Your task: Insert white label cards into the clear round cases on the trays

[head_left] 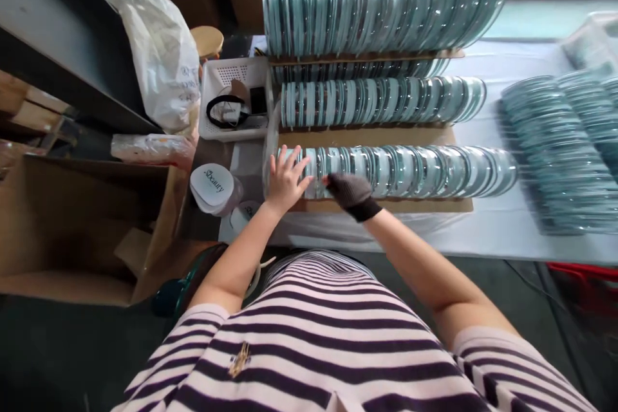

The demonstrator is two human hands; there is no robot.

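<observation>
A front row of round, clear glass discs [410, 170] stands on edge along a cardboard sheet [381, 205]. My left hand [286, 181] is bare, its fingers spread over the left end of this row, touching or just above the discs there. My right hand [348, 193] wears a dark striped glove that leaves the fingertips bare. Its fingers are drawn together and point left, close to the discs' front edges. Whatever they may hold is hidden.
More upright glass rows [381, 102] stand behind, and stacked discs [560, 154] lie to the right. On the left are a white basket [207, 96] with small items, a round container with a printed white lid [211, 188], a plastic bag [159, 51] and an open cardboard box [154, 232].
</observation>
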